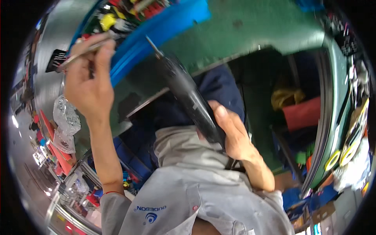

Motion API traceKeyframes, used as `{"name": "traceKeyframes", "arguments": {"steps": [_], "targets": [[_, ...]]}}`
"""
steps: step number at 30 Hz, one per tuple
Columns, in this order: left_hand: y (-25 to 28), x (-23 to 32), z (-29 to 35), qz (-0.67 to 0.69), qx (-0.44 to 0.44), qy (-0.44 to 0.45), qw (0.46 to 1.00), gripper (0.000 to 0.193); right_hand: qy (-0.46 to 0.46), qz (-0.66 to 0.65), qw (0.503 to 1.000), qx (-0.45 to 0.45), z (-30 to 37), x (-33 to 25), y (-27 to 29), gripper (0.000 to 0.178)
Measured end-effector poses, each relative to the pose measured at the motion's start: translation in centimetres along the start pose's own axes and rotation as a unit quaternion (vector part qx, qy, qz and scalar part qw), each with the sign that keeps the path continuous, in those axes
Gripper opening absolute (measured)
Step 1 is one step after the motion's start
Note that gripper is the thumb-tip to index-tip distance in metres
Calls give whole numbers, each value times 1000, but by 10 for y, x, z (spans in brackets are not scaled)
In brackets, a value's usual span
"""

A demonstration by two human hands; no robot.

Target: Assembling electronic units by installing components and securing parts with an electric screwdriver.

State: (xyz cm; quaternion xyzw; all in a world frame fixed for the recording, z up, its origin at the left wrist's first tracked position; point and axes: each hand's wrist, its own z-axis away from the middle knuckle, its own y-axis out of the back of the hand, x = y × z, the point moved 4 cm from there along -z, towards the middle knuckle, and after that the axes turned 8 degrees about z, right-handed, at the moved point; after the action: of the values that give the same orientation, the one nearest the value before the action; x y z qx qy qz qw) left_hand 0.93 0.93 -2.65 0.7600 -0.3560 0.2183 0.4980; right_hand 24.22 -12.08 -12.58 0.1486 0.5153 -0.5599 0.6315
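My right hand is wrapped round the rear of a black electric screwdriver. Its thin bit points up and to the left, toward the blue bin, and touches nothing I can make out. At the bin's near left side my raised left hand pinches a long, thin greyish strip between thumb and fingers. Motion blurs the strip, so its exact kind is unclear. Close to the strip's lower end is a small black piece with pale lines; whether they are joined I cannot tell.
Red, yellow and black parts fill the blue bin on the green worktop. Crumpled clear plastic lies left of my forearm. Rolls of yellow tape and plastic bags sit at the right. A red cloth-like piece shows below the table edge.
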Motion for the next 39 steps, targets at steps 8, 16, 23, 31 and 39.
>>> {"name": "traceKeyframes", "arguments": {"steps": [8, 16, 23, 31, 39], "targets": [[3, 21, 12, 21, -22, -96, 995, 19, -76, 33, 997, 2, 25, 5, -1, 77], [11, 10, 16, 64, -18, -47, 997, 27, -156, -63, 985, -48, 32, -9, 0, 85], [10, 6, 18, 92, -36, -13, 995, 22, -190, -274, 936, -113, 33, 8, -2, 97], [11, 3, 23, 106, -31, -12, 994, 21, -173, -422, 882, -123, 33, 4, -15, 84], [13, 4, 22, 114, -39, -22, 993, 20, -186, -405, 890, -98, 31, 1, -19, 86]]}}
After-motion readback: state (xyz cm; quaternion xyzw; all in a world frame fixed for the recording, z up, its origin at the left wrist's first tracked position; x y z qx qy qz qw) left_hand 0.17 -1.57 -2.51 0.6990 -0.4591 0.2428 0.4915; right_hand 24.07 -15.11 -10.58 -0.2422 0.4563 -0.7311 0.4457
